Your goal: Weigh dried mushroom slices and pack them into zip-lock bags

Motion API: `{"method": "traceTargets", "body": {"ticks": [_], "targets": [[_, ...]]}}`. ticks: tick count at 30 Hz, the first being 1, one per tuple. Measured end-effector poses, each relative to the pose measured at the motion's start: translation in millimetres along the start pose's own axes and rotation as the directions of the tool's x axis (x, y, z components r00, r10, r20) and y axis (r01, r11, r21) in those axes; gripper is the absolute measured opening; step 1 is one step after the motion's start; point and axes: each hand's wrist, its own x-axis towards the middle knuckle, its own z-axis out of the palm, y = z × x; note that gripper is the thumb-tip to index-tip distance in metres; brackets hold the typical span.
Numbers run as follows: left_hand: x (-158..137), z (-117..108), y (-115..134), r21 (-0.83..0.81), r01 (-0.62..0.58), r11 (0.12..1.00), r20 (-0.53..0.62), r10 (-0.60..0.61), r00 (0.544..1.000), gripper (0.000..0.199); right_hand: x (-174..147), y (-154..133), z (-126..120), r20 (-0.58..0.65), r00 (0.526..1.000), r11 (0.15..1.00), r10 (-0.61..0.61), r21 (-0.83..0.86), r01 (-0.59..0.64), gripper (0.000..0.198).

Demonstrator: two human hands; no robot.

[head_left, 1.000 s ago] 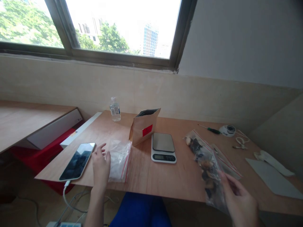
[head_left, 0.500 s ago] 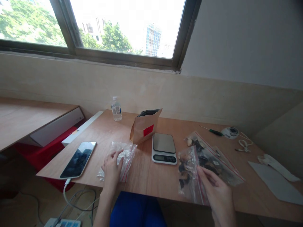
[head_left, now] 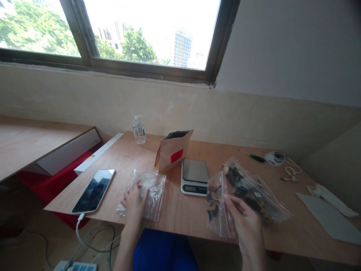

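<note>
My right hand pinches the red-striped top edge of a clear zip bag. Brown and black dried pieces show inside it, and it hangs just in front of the kitchen scale. More filled zip bags lie flat behind that hand. On the left, my left hand rests with fingers apart on a loose pile of clear zip bags that look unfilled. Between the hands and farther back stands a brown paper pouch with a red label, its top gaping. The scale's plate bears nothing.
A phone on a charging cable lies at the left edge. At the back stands a water bottle. To the right are a screwdriver, a white camera, a coiled cable and a grey sheet.
My right hand has moved left with the filled zip bag, toward the scale. The top bag under my left hand has slid slightly right, and that hand's fingers are lower on the pile.
</note>
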Motion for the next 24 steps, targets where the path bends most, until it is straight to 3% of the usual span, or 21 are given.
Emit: {"method": "traceTargets", "body": {"ticks": [6, 11, 15, 18, 20, 21, 22, 24], "targets": [[2, -16, 4, -0.408, -0.071, 0.91, -0.019, 0.069, 0.997, 0.038, 1, 0, -2, 0.011, 1.0, 0.999, 0.027, 0.037, -0.028, 0.039], [19, -31, -7, -0.28, -0.087, 0.956, -0.14, 0.049, 0.989, 0.043, 1, 0, -3, 0.001, 0.999, 0.998, 0.04, 0.056, -0.04, 0.041], [19, -28, -2, -0.087, 0.011, 0.996, -0.23, -0.031, 0.973, 0.055, 0, -1, -1, 0.029, 0.998, 0.998, 0.049, 0.03, -0.05, 0.041], [1, -30, 22, -0.27, -0.1, 0.958, -0.245, 0.032, 0.969, 0.045, -3, -3, 6, 0.068, 0.998, 1.0, 0.002, -0.014, -0.001, 0.039], [-18, -32, 45, -0.559, -0.207, 0.803, -0.069, 0.204, 0.977, 0.033, -7, -5, 14, 0.109, 0.993, 0.998, -0.038, -0.047, 0.044, 0.037], [-28, -32, 57, -0.675, -0.165, 0.719, 0.079, 0.293, 0.953, 0.031, -10, -6, 19, 0.138, 0.989, 0.996, -0.054, -0.066, 0.063, 0.037], [-38, -32, 69, -0.76, -0.095, 0.642, 0.205, 0.376, 0.904, 0.032, -13, -6, 24, 0.174, 0.982, 0.993, -0.066, -0.081, 0.081, 0.036], [-56, -30, 88, -0.844, 0.037, 0.536, 0.343, 0.485, 0.804, 0.036, -21, -6, 36, 0.262, 0.962, 0.99, -0.082, -0.089, 0.109, 0.035]]}}
